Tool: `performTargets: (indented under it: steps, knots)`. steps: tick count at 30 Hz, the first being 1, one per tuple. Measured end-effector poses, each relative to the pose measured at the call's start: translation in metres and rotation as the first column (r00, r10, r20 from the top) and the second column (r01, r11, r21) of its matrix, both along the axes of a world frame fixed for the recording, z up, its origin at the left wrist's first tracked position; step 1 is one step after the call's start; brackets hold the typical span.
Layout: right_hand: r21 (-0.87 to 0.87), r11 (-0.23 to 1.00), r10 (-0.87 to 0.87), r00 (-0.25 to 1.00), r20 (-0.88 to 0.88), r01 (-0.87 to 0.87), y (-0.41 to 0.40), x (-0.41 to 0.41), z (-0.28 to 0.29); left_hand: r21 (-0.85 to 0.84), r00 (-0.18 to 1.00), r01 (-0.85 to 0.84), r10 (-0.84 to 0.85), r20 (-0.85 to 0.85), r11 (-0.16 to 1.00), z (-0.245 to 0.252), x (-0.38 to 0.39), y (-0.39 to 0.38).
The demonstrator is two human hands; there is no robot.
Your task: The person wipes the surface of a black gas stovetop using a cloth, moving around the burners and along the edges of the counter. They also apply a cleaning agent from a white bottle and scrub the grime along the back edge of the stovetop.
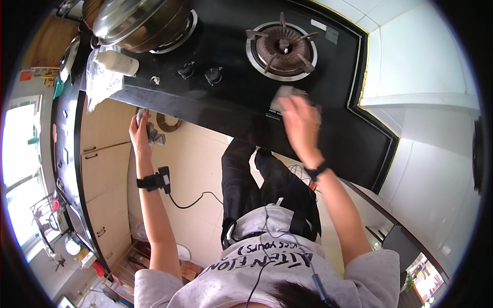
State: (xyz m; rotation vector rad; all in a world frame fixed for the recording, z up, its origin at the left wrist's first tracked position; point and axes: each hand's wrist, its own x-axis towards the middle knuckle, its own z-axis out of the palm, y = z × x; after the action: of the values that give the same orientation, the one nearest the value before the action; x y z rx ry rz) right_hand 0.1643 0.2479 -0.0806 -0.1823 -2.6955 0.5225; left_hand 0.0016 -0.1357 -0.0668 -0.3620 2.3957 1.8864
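Note:
My right hand (302,121) is blurred and presses a greyish cloth or sponge (289,94) on the black glass gas cooktop (231,104), just in front of the right burner (284,49). My left hand (140,129) is down beside the cooktop's front edge at the left, its fingers closed around a small silvery-grey crumpled thing (142,111), perhaps a steel wool scourer. Two black control knobs (213,76) sit between the burners. A large lidded metal pot (138,23) stands on the left burner. Small pale scraps (155,80) lie near the front edge.
A white bottle (117,62) lies on its side by a clear plastic bag (101,82) at the cooktop's left corner. White tiled wall (423,61) bounds the right. Wooden cabinets (106,165) stand at left. A cable (192,206) runs from a device on my left wrist.

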Motion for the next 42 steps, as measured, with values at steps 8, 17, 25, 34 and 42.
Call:
performTargets:
  steps: [8, 17, 25, 34, 42]
  knots:
    - [0.301, 0.951, 0.02, 0.985, 0.17, -0.072, -0.024, 0.003, -0.031, 0.083, 0.997, 0.079, -0.077, -0.026, 0.993, 0.02, 0.012, 0.05]
    - [0.249, 0.872, -0.469, 0.866, 0.173, 0.422, 0.064, 0.087, -0.033, -0.084, 0.998, 0.048, -0.051, -0.037, 0.995, 0.021, 0.037, 0.029]
    - [0.241, 0.962, -0.17, 0.973, 0.154, 0.13, 0.019, 0.034, -0.02, -0.248, 0.969, 0.199, -0.228, -0.091, 0.948, 0.013, 0.049, 0.081]
    - [0.259, 0.964, -0.109, 0.979, 0.171, 0.062, 0.027, 0.035, -0.023, -0.135, 0.905, 0.393, -0.409, -0.12, 0.91, -0.006, 0.083, 0.171]
    - [0.165, 0.983, -0.1, 0.985, 0.139, 0.076, 0.036, 0.023, -0.028, -0.216, 0.908, 0.404, -0.419, -0.027, 0.889, 0.003, 0.074, 0.202]
